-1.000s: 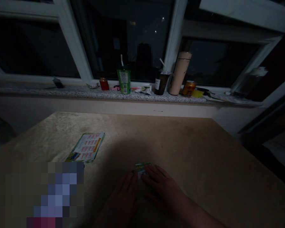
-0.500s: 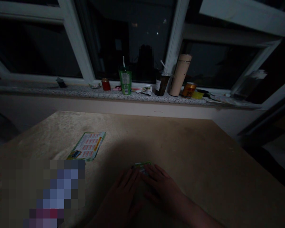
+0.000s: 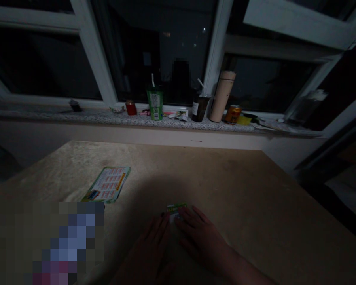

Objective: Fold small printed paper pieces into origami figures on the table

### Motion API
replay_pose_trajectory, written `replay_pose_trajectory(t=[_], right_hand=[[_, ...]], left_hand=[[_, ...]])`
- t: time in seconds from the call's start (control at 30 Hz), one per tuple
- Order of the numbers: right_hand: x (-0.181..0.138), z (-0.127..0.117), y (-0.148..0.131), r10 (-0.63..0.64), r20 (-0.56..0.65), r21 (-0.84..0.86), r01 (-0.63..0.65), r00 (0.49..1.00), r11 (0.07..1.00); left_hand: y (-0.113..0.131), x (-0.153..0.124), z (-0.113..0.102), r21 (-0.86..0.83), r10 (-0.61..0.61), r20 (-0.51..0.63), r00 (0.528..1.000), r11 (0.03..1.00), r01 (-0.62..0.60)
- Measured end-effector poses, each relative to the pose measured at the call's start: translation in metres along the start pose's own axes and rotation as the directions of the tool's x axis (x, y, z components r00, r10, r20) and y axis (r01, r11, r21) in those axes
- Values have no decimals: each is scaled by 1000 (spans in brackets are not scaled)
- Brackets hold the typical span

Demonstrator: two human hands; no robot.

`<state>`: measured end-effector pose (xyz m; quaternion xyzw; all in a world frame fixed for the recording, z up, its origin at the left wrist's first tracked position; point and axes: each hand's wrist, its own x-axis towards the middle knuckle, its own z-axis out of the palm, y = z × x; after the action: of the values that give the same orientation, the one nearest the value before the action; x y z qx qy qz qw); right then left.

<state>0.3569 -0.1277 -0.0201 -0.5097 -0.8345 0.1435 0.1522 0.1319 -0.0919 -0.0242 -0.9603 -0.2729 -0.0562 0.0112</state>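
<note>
On the brown tabletop [image 3: 225,186] lies a small green-and-white printed paper or card [image 3: 175,207], mostly covered by fingers. My right hand [image 3: 197,231] rests flat across its right part, fingers stretched out. Against its left edge lie the fingertips of my left hand [image 3: 151,241], also extended and flat. Both hands are in deep shadow, and the thumbs are hard to make out. Farther left is a stack of printed leaflets [image 3: 109,184] with a green border and rows of red print.
A blurred-out patch [image 3: 68,237] hides the table at lower left. On the granite windowsill [image 3: 172,123] stand a red jar [image 3: 131,107], a green cup [image 3: 156,103], a dark cup [image 3: 199,109], a pink thermos [image 3: 223,97], an orange can [image 3: 233,114] and a clear bottle [image 3: 305,107].
The camera view has shifted slightly. My left hand has drawn back a little to the left, so more of the small green-and-white paper shows between the hands.
</note>
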Motion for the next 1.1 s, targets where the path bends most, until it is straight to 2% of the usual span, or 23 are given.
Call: replay_pose_trajectory(t=[0.17, 0.4, 0.67, 1.1], right_hand=[[-1, -2, -1, -1, -9, 5, 1, 1000, 1000], [-2, -1, 6, -13, -34, -44, 12, 999, 999], [-3, -21, 20, 15, -111, -105, -27, 994, 994], [-1, -42, 24, -36, 55, 69, 32, 998, 997]], left_hand=[[-7, -6, 2, -43, 20, -25, 999, 999, -21], [-5, -4, -8, -43, 0, -49, 999, 999, -3], [-2, -1, -17, -2, -1, -81, 997, 1000, 1], [-1, 0, -20, 12, 0, -29, 1000, 1000, 1]])
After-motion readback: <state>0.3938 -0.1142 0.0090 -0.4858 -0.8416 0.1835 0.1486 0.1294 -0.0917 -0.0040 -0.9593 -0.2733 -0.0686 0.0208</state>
